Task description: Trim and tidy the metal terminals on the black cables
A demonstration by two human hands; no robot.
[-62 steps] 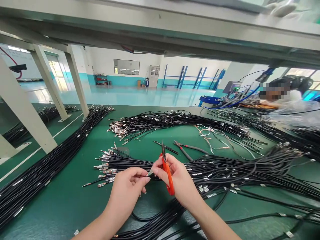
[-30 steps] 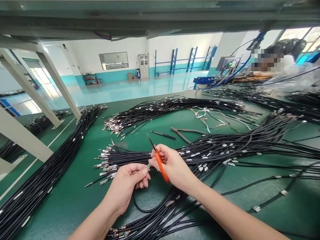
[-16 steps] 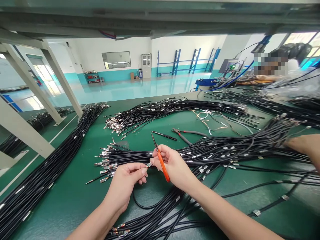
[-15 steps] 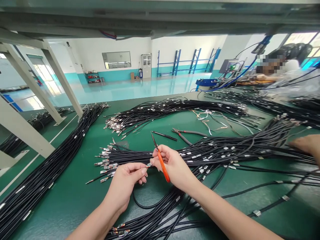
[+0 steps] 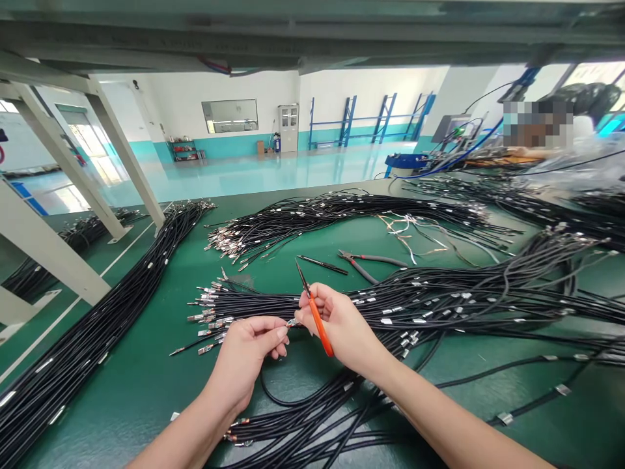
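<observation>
My left hand (image 5: 254, 352) is closed, pinching the end of a black cable between thumb and forefinger. The cable's small silver tip (image 5: 292, 322) shows between my two hands, with coloured wire at it. My right hand (image 5: 336, 326) is closed too; its thumb and finger touch that tip from the right. Also in the right hand is a slim tool with an orange handle (image 5: 319, 326) and a dark pointed end, directed up and away. Behind both hands lies a bundle of black cables (image 5: 263, 304) with metal connectors at its left end. More loose cables (image 5: 303, 417) lie below.
Diagonal cutters (image 5: 368, 260) and a black pen-like tool (image 5: 322, 264) lie beyond my hands. Other cable bundles (image 5: 151, 267) lie left and behind (image 5: 317, 212). Stripped wire scraps (image 5: 407, 234) rest at the back. White frame posts (image 5: 124, 153) stand left; a shelf (image 5: 293, 39) hangs overhead. Another person (image 5: 537, 127) sits far right.
Both hands keep the same hold on the cable end. Another person's hand at the right edge has gone from view, and cables there have shifted. The view has moved slightly.
</observation>
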